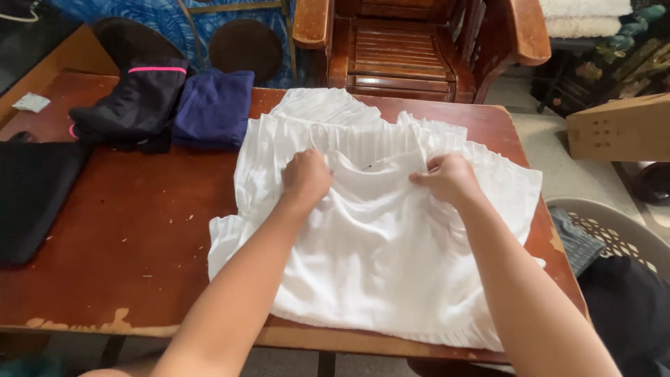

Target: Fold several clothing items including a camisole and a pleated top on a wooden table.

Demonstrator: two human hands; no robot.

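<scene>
A white pleated garment (377, 251) lies spread over the right half of a worn red-brown wooden table (132, 230). My left hand (305, 178) is closed on the cloth near the garment's neckline, left of centre. My right hand (450, 179) pinches the fabric a little to the right, at about the same height. Both forearms reach in from the bottom edge over the garment. Pleated frills hang at the garment's left side and along its far edge.
A folded black garment with a pink stripe (136, 101) and a folded purple one (213, 108) sit at the far left. Black cloth (31, 195) lies at the left edge. A wooden chair (412, 49) stands behind, a laundry basket (614, 237) and cardboard box (618, 129) at right.
</scene>
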